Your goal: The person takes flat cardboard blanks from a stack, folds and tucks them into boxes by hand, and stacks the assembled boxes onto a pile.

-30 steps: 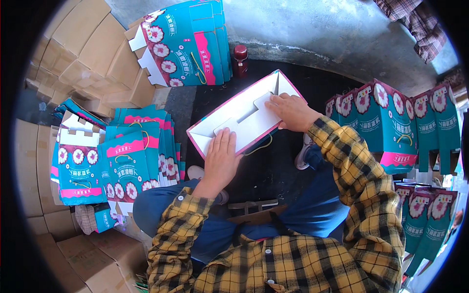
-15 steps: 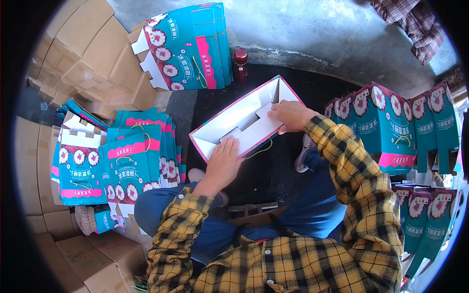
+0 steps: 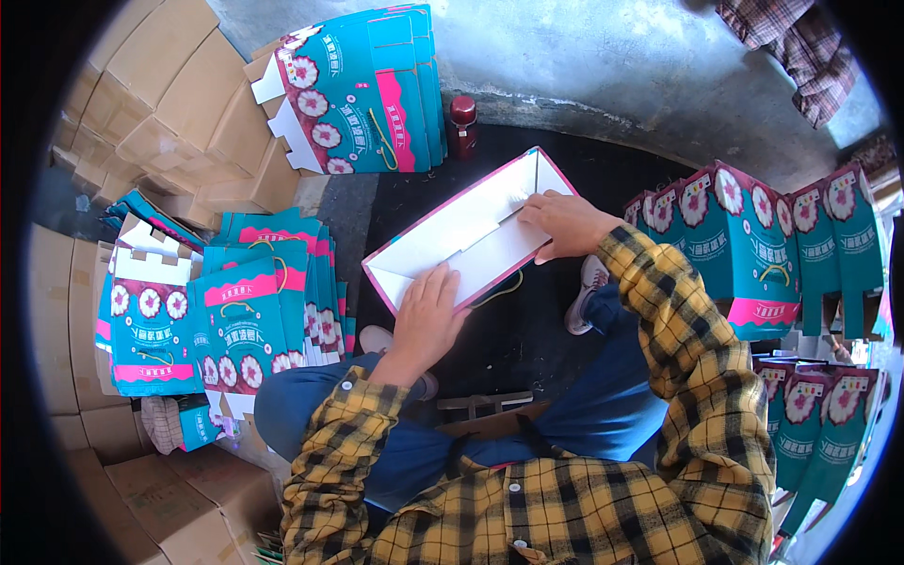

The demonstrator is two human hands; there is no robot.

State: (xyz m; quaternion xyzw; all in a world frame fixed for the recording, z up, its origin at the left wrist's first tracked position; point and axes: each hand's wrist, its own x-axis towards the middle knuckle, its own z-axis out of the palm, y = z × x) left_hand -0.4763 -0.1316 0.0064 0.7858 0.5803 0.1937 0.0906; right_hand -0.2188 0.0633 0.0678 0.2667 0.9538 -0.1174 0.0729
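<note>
An open-topped carton [image 3: 452, 226] is held at a slant between my two hands, its white inside facing up and its rim magenta. At its near left wall my left hand [image 3: 428, 315] is closed over the edge, fingers reaching inside. My right hand [image 3: 570, 224] grips the right part of the near wall, thumb and fingers on the white board. White flaps meet in the carton's bottom, partly covered by my fingers. A yellow cord handle [image 3: 499, 290] hangs out below it.
Flat teal printed cartons [image 3: 250, 311] are piled at the left, and more [image 3: 358, 94] lean behind. Brown cardboard boxes [image 3: 160, 85] are stacked far left. Formed teal cartons [image 3: 753, 245] stand at the right. A dark red bottle [image 3: 462, 127] stands by the wall.
The white flaps inside the carton have moved down and together, so the notched gap between them has closed to a thin seam. Both hands have stayed almost in place.
</note>
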